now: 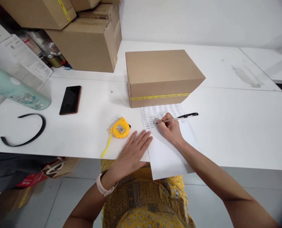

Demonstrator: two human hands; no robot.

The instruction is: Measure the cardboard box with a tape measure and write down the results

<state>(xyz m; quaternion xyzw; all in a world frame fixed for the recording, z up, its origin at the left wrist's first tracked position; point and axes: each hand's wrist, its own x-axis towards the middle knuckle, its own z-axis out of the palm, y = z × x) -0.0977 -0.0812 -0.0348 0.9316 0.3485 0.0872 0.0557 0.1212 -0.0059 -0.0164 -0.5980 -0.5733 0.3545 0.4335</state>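
My right hand [170, 129] is closed round a black pen [187, 116], its tip resting on a white sheet of paper [166, 152] with several rows of handwriting at its top. My left hand [133, 151] lies flat with fingers stretched out, pressing on the sheet's left edge at the table's front. A yellow tape measure [119, 128] sits just left of that hand, its strap trailing toward the table edge. A closed cardboard box [161, 76] with a yellow tape band stands right behind the sheet.
A black phone [70, 99] lies face up to the left. Farther left are a mint green bottle [17, 91] on its side and a curved black strap [24, 131]. Stacked cardboard boxes [88, 41] fill the back left corner. The white table [238, 126] stretches right.
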